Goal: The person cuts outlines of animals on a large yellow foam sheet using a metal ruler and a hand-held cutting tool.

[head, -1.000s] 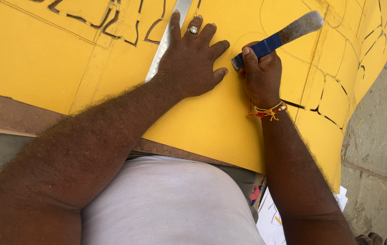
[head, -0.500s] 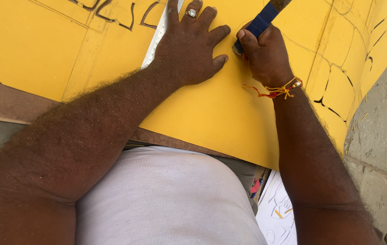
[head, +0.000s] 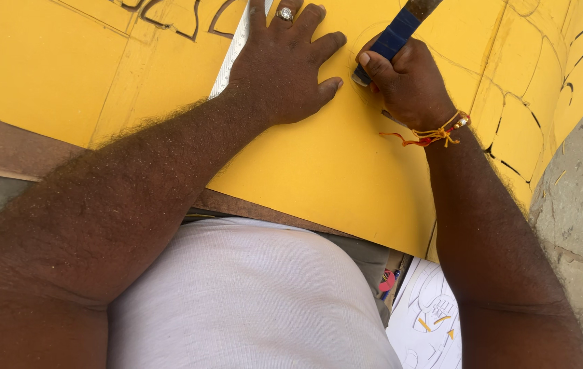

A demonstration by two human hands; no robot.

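Note:
A large yellow sheet with drawn lines and cut slots lies over a brown board. My left hand, a ring on one finger, presses flat on the sheet with fingers spread, partly over a metal ruler. My right hand, with a red and yellow thread at the wrist, is closed on a blue-handled cutting tool whose lower end meets the sheet on a drawn curve just right of my left thumb. The tool's upper end runs out of the top of the view.
The brown board edge shows below the sheet at left. A grey concrete wall or block stands at right. White printed paper and small coloured items lie low beside my white-shirted body.
The view has shifted so both hands sit higher in frame. My right hand has tilted the tool more upright; its metal end has left the view. The left hand still presses down.

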